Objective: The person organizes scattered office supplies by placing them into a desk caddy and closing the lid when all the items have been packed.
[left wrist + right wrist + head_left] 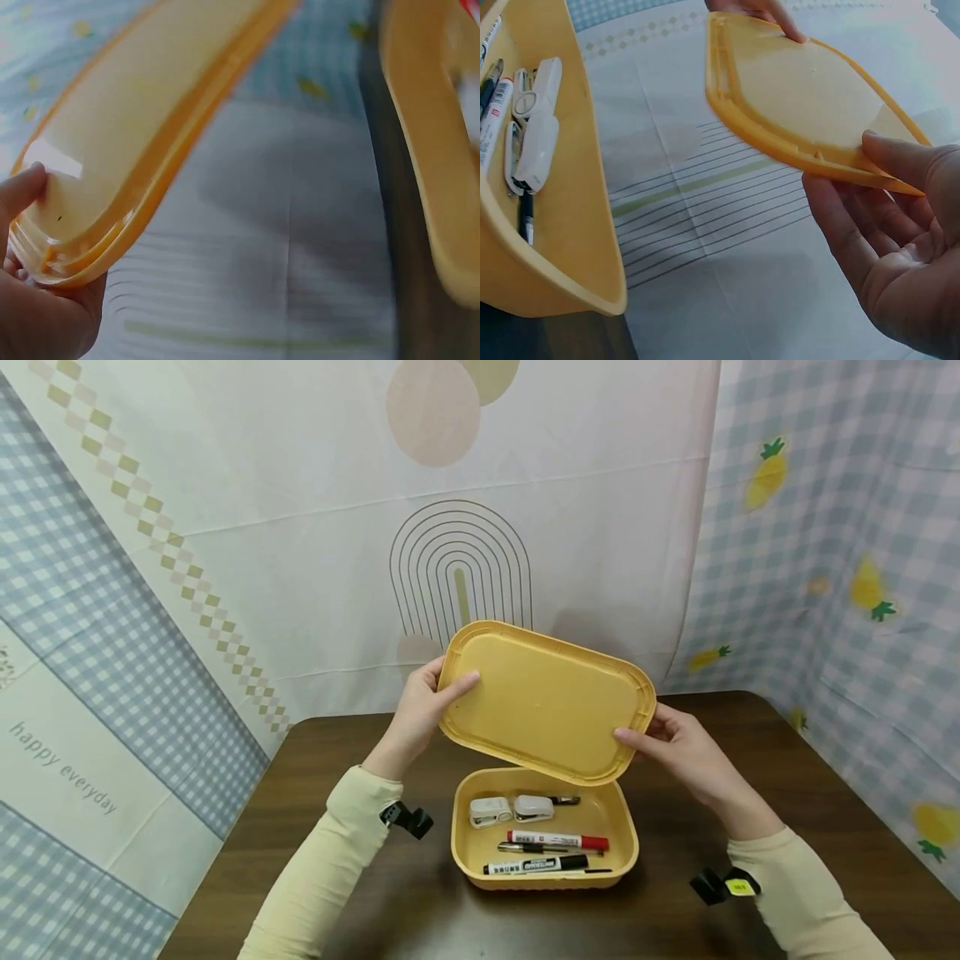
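A yellow plastic lid (pixel 547 697) is held up tilted, its rimmed underside facing the head camera. My left hand (pixel 423 706) grips its left end, thumb on the inner face and fingers behind. At the opposite end my right hand (pixel 678 747) pinches the rim the same way, as the right wrist view also shows. Below the lid stands the matching yellow box (pixel 630 852), uncovered on the table. Inside it lie two white staplers (pixel 489 811), a red-capped marker (pixel 557 840), a black marker (pixel 536 865) and several pens (pixel 532 848).
The dark wooden table (pixel 330 877) ends at a white patterned cloth (pixel 330 568) behind the box. Checked cloth (pixel 847 610) with pineapples hangs at the right, and blue checked cloth (pixel 112 577) at the left. Each wrist wears a black strap (pixel 408 818).
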`<action>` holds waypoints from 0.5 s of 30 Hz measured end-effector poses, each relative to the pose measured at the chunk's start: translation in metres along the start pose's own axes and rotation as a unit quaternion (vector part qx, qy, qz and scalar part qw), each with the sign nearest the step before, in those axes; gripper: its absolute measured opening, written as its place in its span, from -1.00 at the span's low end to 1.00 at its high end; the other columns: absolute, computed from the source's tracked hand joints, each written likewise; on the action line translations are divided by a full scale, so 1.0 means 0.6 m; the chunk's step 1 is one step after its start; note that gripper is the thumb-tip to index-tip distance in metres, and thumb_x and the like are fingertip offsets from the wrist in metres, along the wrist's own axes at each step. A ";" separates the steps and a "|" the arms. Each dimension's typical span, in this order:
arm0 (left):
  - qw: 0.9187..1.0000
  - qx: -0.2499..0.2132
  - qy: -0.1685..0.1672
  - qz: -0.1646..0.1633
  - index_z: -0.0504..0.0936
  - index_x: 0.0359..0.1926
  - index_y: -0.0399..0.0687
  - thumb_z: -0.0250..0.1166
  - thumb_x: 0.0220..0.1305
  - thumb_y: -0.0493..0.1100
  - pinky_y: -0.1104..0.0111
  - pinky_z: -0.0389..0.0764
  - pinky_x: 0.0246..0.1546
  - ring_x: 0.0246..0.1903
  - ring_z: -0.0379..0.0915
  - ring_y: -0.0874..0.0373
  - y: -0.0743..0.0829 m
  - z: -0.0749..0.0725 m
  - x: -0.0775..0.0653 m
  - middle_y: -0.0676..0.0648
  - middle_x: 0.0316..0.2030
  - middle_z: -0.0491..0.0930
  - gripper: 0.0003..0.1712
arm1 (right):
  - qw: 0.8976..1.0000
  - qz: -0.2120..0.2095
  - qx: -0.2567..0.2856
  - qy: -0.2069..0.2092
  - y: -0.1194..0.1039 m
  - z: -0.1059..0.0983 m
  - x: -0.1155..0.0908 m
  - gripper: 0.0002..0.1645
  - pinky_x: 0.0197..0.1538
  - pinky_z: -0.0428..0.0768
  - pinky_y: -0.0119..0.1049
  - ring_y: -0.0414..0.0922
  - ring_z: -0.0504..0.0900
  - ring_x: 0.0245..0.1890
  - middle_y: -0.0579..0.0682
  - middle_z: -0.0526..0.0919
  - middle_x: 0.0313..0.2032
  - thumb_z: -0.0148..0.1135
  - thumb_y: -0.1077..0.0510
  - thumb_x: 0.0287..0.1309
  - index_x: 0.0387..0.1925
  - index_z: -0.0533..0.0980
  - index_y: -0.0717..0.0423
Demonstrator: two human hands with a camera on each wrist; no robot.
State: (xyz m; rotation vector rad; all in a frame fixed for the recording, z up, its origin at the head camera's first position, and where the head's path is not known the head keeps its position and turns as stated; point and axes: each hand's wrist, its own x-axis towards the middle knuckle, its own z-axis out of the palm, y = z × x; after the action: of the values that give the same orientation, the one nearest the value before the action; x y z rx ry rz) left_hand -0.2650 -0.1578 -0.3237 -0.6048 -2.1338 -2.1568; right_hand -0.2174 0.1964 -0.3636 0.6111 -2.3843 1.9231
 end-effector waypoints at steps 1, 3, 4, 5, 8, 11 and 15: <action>1.000 0.030 -0.001 0.006 0.59 0.17 -0.19 0.35 0.38 -0.09 0.14 0.73 -0.26 -0.24 0.69 -0.02 0.000 -0.001 -0.003 -0.22 -0.14 0.66 -0.57 | 1.000 -0.004 -0.004 0.004 -0.001 -0.001 0.001 -0.63 -0.24 0.69 -0.28 -0.14 0.71 -0.27 -0.03 0.75 -0.24 0.27 0.20 0.37 0.12 0.50 0.31; 0.996 0.092 -0.002 0.010 0.61 0.13 -0.15 0.36 0.37 0.00 0.16 0.73 -0.27 -0.24 0.69 -0.02 0.001 -0.003 -0.008 -0.20 -0.15 0.66 -0.56 | 1.000 -0.016 -0.014 0.014 -0.003 -0.005 0.003 -0.64 -0.26 0.69 -0.29 -0.16 0.71 -0.29 -0.05 0.74 -0.26 0.29 0.21 0.35 0.10 0.52 0.30; 0.993 0.120 -0.002 0.010 0.61 0.13 -0.13 0.36 0.36 0.04 0.17 0.73 -0.27 -0.23 0.68 -0.01 0.002 -0.003 -0.011 -0.19 -0.15 0.67 -0.55 | 0.999 -0.021 -0.020 0.020 -0.004 -0.008 0.004 -0.63 -0.28 0.69 -0.30 -0.17 0.70 -0.30 -0.06 0.74 -0.26 0.30 0.22 0.34 0.11 0.53 0.29; 0.990 0.143 -0.003 0.008 0.61 0.12 -0.11 0.34 0.37 0.08 0.19 0.72 -0.26 -0.22 0.68 0.01 0.003 -0.003 -0.014 -0.17 -0.15 0.67 -0.54 | 0.999 -0.026 -0.027 0.024 -0.006 -0.010 0.005 -0.62 -0.28 0.69 -0.31 -0.18 0.71 -0.29 -0.06 0.74 -0.26 0.31 0.21 0.34 0.12 0.53 0.28; 0.979 0.205 -0.006 0.003 0.60 0.12 -0.11 0.25 0.42 0.18 0.24 0.68 -0.27 -0.23 0.65 0.05 0.007 -0.004 -0.020 -0.14 -0.17 0.67 -0.49 | 0.997 -0.034 -0.053 0.036 -0.009 -0.016 0.009 -0.57 -0.27 0.67 -0.34 -0.19 0.72 -0.26 -0.06 0.75 -0.23 0.33 0.17 0.32 0.16 0.54 0.25; 0.969 0.246 -0.004 -0.007 0.58 0.15 -0.11 0.08 0.49 0.27 0.19 0.62 -0.30 -0.27 0.60 0.03 0.012 -0.004 -0.026 -0.14 -0.19 0.67 -0.41 | 0.994 -0.037 -0.085 0.052 -0.012 -0.018 0.010 -0.54 -0.26 0.65 -0.38 -0.20 0.72 -0.23 -0.08 0.76 -0.19 0.36 0.11 0.31 0.17 0.55 0.21; 0.970 0.238 -0.011 -0.044 0.47 0.32 -0.13 -0.23 0.56 0.35 0.00 0.57 -0.02 0.04 0.52 -0.06 0.017 -0.004 -0.031 -0.21 0.09 0.60 -0.23 | 0.987 -0.054 -0.126 0.083 -0.011 -0.017 0.012 -0.57 -0.28 0.62 -0.41 -0.22 0.68 -0.25 -0.10 0.73 -0.16 0.37 0.09 0.30 0.14 0.58 0.16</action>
State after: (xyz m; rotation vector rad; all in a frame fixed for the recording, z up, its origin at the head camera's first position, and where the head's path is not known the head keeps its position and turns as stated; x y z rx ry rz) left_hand -0.2456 -0.1649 -0.3194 -0.4951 -2.5985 -1.5746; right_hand -0.2246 0.2028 -0.3534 0.5299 -2.3812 1.5322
